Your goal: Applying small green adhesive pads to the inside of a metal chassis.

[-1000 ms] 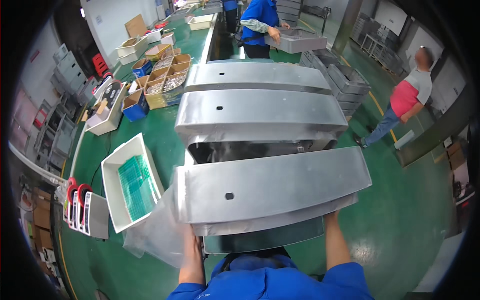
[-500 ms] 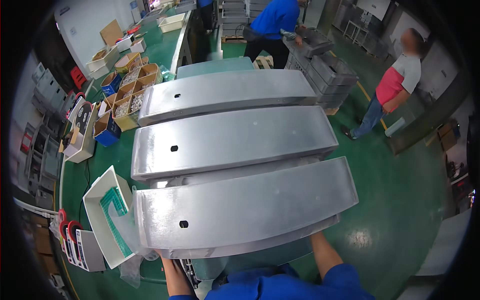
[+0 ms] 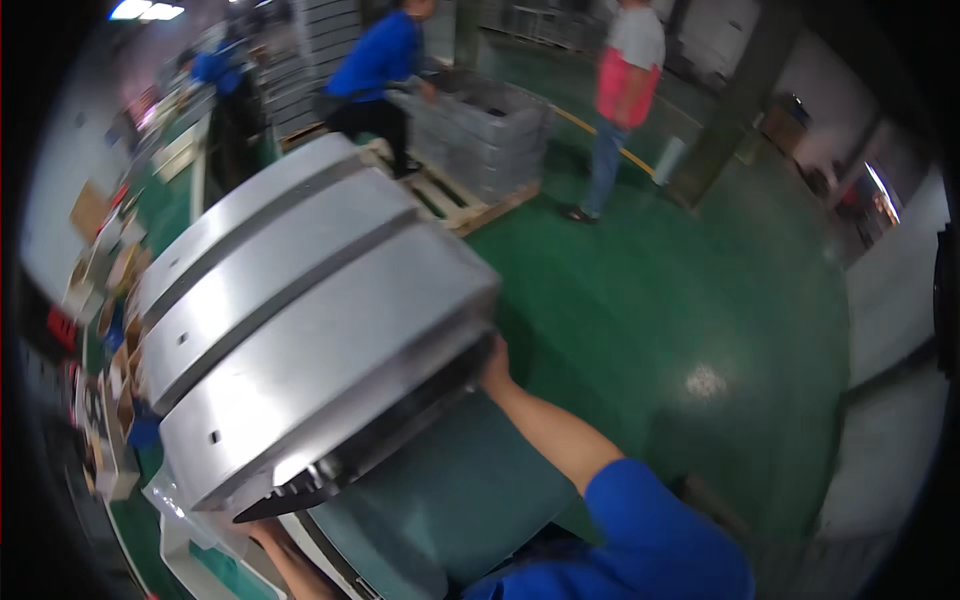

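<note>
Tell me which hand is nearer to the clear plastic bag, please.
Left. The left hand is beside the plastic bag; the right hand is farther, at the right end of the nearest metal casing.

Teal worktop (image 3: 430,490) — curved metal housings (image 3: 270,280) on it, side by side.

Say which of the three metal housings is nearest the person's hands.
The front housing, lowest in the picture: the left hand and right hand are at its opposite ends, while the middle housing and far housing lie beyond it.
</note>
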The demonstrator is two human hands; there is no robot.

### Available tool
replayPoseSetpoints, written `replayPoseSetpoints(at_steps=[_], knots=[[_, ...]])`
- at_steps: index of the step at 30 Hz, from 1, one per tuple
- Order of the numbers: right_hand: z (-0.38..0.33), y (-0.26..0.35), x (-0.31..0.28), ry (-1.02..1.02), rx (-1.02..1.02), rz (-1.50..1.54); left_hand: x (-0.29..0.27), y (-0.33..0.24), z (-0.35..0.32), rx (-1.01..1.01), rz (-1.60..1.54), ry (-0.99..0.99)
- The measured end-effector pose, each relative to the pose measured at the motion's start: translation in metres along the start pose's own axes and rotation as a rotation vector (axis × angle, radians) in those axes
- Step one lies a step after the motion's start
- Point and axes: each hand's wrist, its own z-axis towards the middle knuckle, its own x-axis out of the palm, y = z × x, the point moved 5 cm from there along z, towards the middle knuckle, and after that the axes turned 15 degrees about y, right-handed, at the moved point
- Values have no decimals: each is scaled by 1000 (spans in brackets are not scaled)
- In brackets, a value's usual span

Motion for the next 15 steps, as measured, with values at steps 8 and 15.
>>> replayPoseSetpoints(at_steps=[8, 15], knots=[[-159, 74, -19, -250, -53, -851, 245, -71, -75, 303, 482, 398], [-587, 172, -323, -1181, 741, -866, 401, -34, -335, 242, 503, 1211]])
